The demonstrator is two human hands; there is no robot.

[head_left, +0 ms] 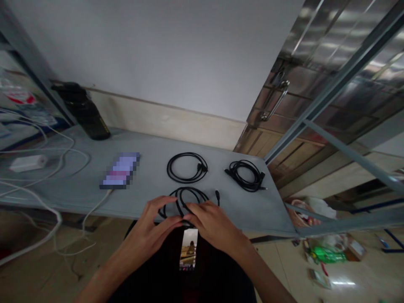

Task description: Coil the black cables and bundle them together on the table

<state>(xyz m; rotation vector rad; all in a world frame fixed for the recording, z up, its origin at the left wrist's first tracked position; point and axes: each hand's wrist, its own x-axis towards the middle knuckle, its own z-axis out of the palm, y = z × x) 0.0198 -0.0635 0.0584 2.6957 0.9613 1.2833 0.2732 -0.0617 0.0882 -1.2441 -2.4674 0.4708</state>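
At the near edge of a grey shelf (pixel 132 193) both my hands rest on a coiled black cable (pixel 186 197). My left hand (pixel 151 225) curls its fingers over the coil's left side. My right hand (pixel 210 221) pinches the coil's near side, with one plug end (pixel 217 196) sticking out beside it. Two more coiled black cables lie farther back, one in the middle (pixel 187 167) and one to the right (pixel 246 175). A lit phone (pixel 188 249) lies in my lap below the hands.
A pixelated phone (pixel 120 170) on a white lead lies to the left, with a white charger (pixel 27 163) and loose white cables beyond. A dark bottle (pixel 83 111) stands at the back left. A metal door is at right, litter on the floor.
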